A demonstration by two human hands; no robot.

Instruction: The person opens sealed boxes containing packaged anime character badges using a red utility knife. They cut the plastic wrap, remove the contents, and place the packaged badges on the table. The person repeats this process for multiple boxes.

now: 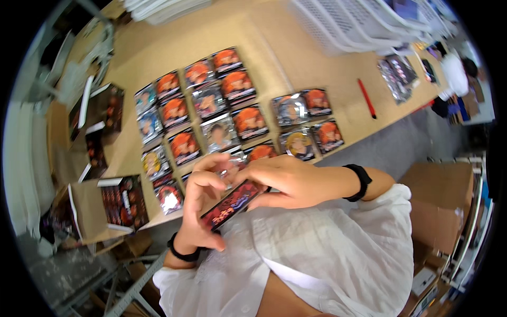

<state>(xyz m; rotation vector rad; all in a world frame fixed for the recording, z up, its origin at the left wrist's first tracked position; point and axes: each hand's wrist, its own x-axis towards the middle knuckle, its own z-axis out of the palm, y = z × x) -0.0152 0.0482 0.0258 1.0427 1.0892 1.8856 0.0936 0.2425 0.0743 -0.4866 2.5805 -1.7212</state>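
Between my hands, close to my body, is a small dark-red printed box (231,204) that bears writing. My right hand (285,182) grips its upper right end between thumb and fingers. Curled around the lower left end is my left hand (200,194), its thumb and fingers on either side. A shiny clear-wrapped piece (231,168) shows by the left fingertips; whether it is held or lies on the table, I cannot tell. Beyond my hands, rows of flat plastic-wrapped packets with character pictures cover the table, among them an orange-haired one (184,146) and a yellow-haired one (298,143).
Dark printed cartons (124,202) stand open at the table's left. A red pen (366,99) lies to the right, with silvery packets (398,75) farther on. White plastic baskets (332,27) sit at the back. A cardboard box (435,206) is on my right; another person (455,73) is beyond.
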